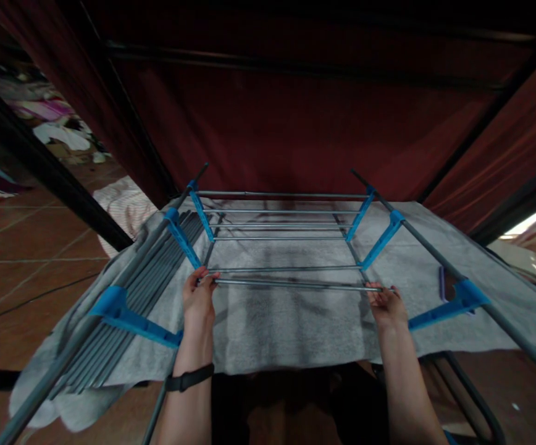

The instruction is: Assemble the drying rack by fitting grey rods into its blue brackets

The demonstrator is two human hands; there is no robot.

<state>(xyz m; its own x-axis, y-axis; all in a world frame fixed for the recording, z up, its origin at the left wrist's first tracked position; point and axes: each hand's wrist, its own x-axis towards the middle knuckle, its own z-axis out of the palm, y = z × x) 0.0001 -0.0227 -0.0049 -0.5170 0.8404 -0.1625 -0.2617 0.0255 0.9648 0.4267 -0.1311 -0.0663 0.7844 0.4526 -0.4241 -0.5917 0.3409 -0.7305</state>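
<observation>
A thin grey metal rod (291, 285) lies crosswise between my two hands. At its left end my left hand (199, 290) has its fingers closed on it, a black band around the wrist. My right hand (383, 300) grips the other end. Around them stands a rack frame of grey tubes with blue plastic brackets on both sides. My left hand is close to the lower end of a left bracket (184, 240); my right hand is below a right bracket (381, 240). Several crossbars (281, 211) span the far part of the frame.
Several loose grey tubes (142, 290) lie on the left of the grey cloth (286, 334) covering the table. A purple-edged object (443, 284) rests at the right. Dark red curtains (272, 130) hang behind, between black posts. A dark tubular chair frame (467, 383) stands at lower right.
</observation>
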